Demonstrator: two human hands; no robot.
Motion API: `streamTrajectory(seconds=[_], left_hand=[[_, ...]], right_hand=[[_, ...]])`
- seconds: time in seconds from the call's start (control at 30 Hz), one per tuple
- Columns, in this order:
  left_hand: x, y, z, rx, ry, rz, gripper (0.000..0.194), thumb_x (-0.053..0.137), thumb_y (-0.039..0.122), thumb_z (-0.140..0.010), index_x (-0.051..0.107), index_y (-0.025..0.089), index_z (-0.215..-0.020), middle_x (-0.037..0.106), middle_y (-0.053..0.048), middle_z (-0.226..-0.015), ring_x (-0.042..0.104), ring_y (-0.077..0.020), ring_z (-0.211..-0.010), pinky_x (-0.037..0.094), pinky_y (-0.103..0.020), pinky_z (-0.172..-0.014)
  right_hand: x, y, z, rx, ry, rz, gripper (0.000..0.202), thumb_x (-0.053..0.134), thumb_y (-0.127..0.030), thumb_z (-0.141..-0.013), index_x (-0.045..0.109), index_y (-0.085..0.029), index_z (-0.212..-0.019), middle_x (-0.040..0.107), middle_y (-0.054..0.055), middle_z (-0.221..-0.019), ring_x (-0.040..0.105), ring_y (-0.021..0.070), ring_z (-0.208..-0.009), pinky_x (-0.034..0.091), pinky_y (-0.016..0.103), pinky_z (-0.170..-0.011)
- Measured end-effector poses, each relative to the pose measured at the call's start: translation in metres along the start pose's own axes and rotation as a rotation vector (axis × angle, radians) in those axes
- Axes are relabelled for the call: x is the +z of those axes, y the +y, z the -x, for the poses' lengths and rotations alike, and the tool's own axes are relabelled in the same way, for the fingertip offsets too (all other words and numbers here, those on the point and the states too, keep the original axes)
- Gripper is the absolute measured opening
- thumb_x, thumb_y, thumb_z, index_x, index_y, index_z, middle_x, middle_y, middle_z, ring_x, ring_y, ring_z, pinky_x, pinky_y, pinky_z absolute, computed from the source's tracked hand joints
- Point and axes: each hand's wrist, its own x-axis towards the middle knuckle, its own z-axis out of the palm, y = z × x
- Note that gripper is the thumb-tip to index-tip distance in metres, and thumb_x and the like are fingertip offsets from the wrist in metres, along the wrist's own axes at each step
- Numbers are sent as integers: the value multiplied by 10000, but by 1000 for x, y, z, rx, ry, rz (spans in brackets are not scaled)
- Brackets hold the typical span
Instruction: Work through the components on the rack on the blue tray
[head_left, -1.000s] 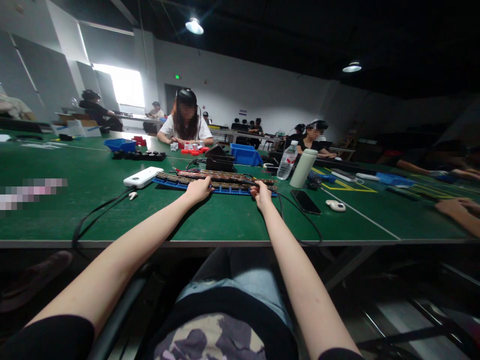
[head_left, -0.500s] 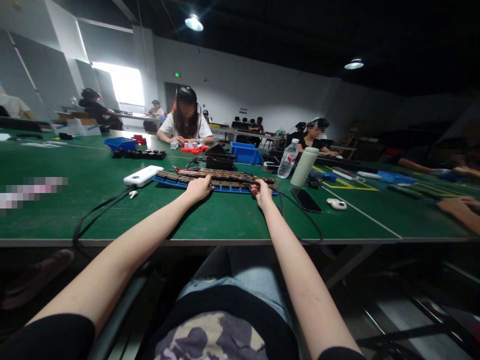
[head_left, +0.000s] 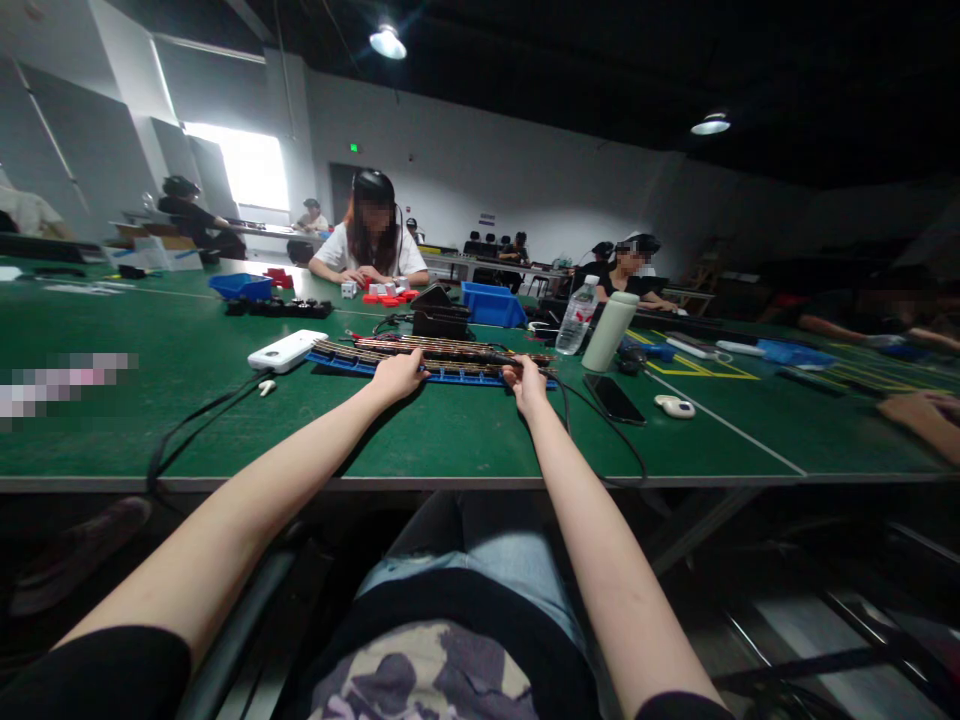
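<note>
A long blue strip (head_left: 456, 377) carries rows of thin copper-coloured rods or wires (head_left: 360, 352) and lies across the green table in front of me. My left hand (head_left: 400, 373) rests on its near edge left of the middle, fingers closed around the rods and edge. Near the strip's right end, my right hand (head_left: 529, 384) is closed on a slim dark pen-like tool (head_left: 495, 357), which points left over the rods. Its exact kind is too small to tell. A black cable (head_left: 568, 408) runs down beside this hand.
Left of the strip are a white device (head_left: 286, 351) and an earbud (head_left: 267, 387). To the right stand a water bottle (head_left: 577, 318) and green flask (head_left: 611, 332), with a phone (head_left: 615, 398) and earbud case (head_left: 674, 406). Behind are a blue bin (head_left: 493, 305) and a co-worker (head_left: 369, 235).
The dark tool in my right hand shows more clearly over the rods, and that hand has shifted very slightly. My left hand stays in place.
</note>
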Motion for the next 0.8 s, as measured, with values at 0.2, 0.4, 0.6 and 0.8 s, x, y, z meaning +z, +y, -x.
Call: streamTrajectory(seconds=[0.2, 0.4, 0.6, 0.8], left_hand=[[1, 0, 0, 1, 3, -2, 403, 541, 415, -1104, 583, 182, -1429, 762, -187, -1351, 723, -338, -1297, 547, -386, -1025], [0, 1, 0, -3, 5, 8, 389, 552, 408, -1100, 590, 184, -1415, 765, -187, -1344, 725, -337, -1292, 546, -386, -1025], [-1, 1, 0, -2, 3, 3, 391, 544, 417, -1100, 594, 185, -1410, 766, -182, -1342, 729, -334, -1280, 546, -381, -1016], [1, 0, -1, 3, 3, 1, 397, 538, 420, -1104, 596, 183, -1417, 767, -185, -1342, 727, -338, -1289, 553, -386, -1015]], right_hand=[[0, 2, -3, -16, -1, 13, 230, 628, -74, -913, 591, -173, -709, 601, -13, -502, 516, 61, -396, 455, 108, -416], [0, 2, -2, -13, 7, 16, 217, 618, -87, -918, 605, -166, -715, 597, -16, -505, 512, 61, -408, 462, 114, -397], [0, -2, 6, 35, 19, 32, 257, 605, -82, -958, 584, -167, -716, 604, -10, -515, 495, 50, -396, 457, 106, -419], [1, -4, 11, 48, 49, 37, 293, 603, -86, -978, 575, -172, -699, 595, -17, -504, 488, 46, -398, 453, 107, -423]])
